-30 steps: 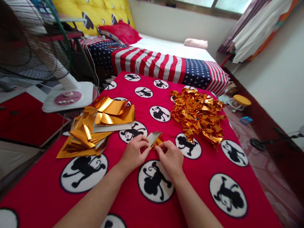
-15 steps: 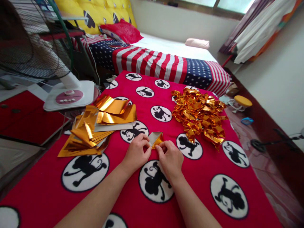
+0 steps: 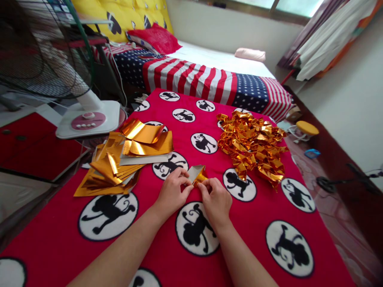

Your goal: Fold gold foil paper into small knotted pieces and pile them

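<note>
Between my two hands, at the middle of the table, is a small sheet of gold foil paper, partly folded, its pale grey back showing on the left and gold on the right. My left hand pinches its left and near edge between thumb and fingers. My right hand closes on its near right corner, the fingertips partly hiding the fold. To the left lies a loose stack of flat gold foil sheets, some grey side up. On the right is a heap of folded gold foil pieces.
A red cloth with black monkey figures in white circles covers the table. A fan stands beyond its left edge. Behind it is a bed with a striped cover; a yellow stool stands right.
My left thumb and fingers have shifted slightly right along the foil paper's near edge, and its gold side is folded up a little more. The view has moved slightly.
</note>
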`<state>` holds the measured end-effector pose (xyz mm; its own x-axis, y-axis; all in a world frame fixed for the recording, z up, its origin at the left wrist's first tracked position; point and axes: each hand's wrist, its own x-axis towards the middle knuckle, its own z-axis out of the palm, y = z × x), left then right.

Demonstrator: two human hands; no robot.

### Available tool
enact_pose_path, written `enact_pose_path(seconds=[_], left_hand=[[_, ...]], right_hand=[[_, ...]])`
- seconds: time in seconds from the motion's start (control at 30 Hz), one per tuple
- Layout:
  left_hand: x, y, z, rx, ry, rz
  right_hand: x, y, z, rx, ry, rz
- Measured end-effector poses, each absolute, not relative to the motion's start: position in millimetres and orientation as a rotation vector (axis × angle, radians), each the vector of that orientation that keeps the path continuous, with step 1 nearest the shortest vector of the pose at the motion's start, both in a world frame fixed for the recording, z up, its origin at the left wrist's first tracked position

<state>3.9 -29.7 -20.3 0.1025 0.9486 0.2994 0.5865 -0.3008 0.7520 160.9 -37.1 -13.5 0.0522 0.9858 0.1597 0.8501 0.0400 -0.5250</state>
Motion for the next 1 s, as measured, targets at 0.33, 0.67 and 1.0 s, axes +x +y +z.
enact_pose_path(seconds=[0.33, 0.67, 1.0], left_hand=[[4, -30, -18, 1.922, 1.517, 1.071], [10, -31, -15, 1.944, 1.562, 1.086], [13, -27, -16, 1.937, 1.609, 1.051]], right_hand=[[159, -37, -10, -1.88, -1.938, 0.282], [158, -33, -5, -1.904, -1.99, 0.286], [159, -23, 1, -2.032, -1.893, 0.416]])
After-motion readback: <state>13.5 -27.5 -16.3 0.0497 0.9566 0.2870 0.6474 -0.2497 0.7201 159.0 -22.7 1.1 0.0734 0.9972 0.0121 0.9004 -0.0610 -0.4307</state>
